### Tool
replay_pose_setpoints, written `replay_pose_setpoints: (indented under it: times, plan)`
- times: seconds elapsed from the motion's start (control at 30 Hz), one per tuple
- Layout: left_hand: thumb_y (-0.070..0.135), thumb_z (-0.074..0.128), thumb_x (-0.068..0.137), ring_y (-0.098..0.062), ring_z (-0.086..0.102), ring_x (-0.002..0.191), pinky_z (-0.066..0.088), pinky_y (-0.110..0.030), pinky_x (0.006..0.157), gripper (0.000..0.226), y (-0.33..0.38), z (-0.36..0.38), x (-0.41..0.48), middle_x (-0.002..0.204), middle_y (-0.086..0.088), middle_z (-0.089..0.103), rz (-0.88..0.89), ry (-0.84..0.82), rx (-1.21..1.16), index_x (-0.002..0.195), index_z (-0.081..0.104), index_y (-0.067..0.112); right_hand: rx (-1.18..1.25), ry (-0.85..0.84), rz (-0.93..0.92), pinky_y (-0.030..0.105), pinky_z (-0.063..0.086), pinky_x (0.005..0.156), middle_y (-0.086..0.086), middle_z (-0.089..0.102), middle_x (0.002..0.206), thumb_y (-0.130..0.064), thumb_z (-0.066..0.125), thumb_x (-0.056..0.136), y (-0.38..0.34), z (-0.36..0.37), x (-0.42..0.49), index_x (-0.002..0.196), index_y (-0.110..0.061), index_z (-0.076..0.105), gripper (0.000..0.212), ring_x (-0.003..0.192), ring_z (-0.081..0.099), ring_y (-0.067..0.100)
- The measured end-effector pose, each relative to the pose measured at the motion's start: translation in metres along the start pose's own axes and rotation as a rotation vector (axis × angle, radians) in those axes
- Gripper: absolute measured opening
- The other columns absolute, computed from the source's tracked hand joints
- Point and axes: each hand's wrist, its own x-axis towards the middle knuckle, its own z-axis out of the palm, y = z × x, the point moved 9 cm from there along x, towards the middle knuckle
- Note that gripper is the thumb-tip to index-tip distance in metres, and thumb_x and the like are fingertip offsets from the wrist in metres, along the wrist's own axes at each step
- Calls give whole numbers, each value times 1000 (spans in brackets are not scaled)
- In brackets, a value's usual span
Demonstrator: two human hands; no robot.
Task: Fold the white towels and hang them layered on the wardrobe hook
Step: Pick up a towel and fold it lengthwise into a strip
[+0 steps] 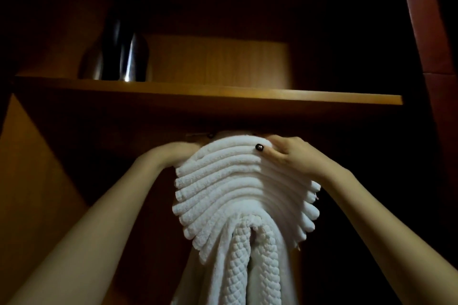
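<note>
Left grip [179, 153] and right grip [290, 156] both clasp the top of the layered towels [223, 181] under the shelf [198, 94], seemingly mid-hanging; next, seat them and let go gently.

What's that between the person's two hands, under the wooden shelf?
In the head view, the layered stack of folded white towels fills the stretch between the left hand and the right hand.

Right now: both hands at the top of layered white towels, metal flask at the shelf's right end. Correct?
No: head view shows the metal flask at the shelf's left end. The left hand and right hand are at the top of the layered white towels.
</note>
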Motion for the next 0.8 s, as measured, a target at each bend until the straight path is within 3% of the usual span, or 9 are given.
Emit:
replay_pose_setpoints:
  times: [0.1,0.2,0.27,0.4,0.43,0.5,0.6,0.7,0.8]
  plan:
    - [67,41,90,-13,55,94,39,-28,84,37,-9,2,-4,129,-10,62,9,6,-51,84,61,36,-9,46,-42,41,53,79,-14,65,88,-86,26,80,3,6,-7,109,-47,50,54,84,61,8]
    - [102,32,41,-24,55,118,39,-32,92,117,-19,-4,-14,135,-12,58,-49,95,-115,114,70,20,-8,35,-76,39,51,85,-14,63,100,-90,24,76,4,9,-12,123,-61,38,57,95,59,9]
    - [109,22,27,-27,52,123,38,-33,91,137,-17,-2,-16,139,-12,55,-15,99,-101,121,68,21,-14,27,-81,40,50,89,-10,64,109,-91,24,76,3,8,-12,129,-62,34,61,101,59,10]
    - [111,12,28,-17,59,95,43,-27,75,126,-12,2,-14,121,-6,66,88,63,-44,102,73,29,-20,30,-98,39,49,94,-9,64,119,-87,29,78,2,8,-14,128,-71,31,52,110,59,10]
    - [110,10,32,-14,59,92,41,-24,71,125,-10,3,-14,117,-3,66,134,58,-25,108,70,32,-16,28,-95,38,48,95,-9,63,121,-85,31,79,2,9,-13,126,-73,31,48,111,59,10]
    - [108,10,42,-13,59,102,39,-19,70,117,-9,6,-14,119,7,64,234,39,-17,132,49,46,-24,30,-89,39,48,95,-9,63,121,-80,34,81,0,8,-11,129,-69,34,49,112,58,9]
    - [106,13,50,-8,54,112,37,-14,74,100,-12,7,-21,128,14,59,318,61,-73,137,29,58,-56,22,-94,38,49,91,-7,65,115,-74,37,85,-6,12,-5,135,-56,40,54,106,59,10]
    - [106,13,49,-13,58,111,43,-25,82,101,-16,9,-27,117,16,59,314,47,-126,134,38,55,-53,50,-82,35,48,89,-3,66,112,-70,38,85,-9,12,-5,137,-46,47,57,104,60,13]
    - [97,21,65,-9,62,101,43,-20,70,86,-17,4,-33,94,18,66,271,23,-122,113,62,40,-30,17,-72,32,48,87,-10,67,109,-70,41,90,-13,12,-5,128,-45,52,47,102,61,8]
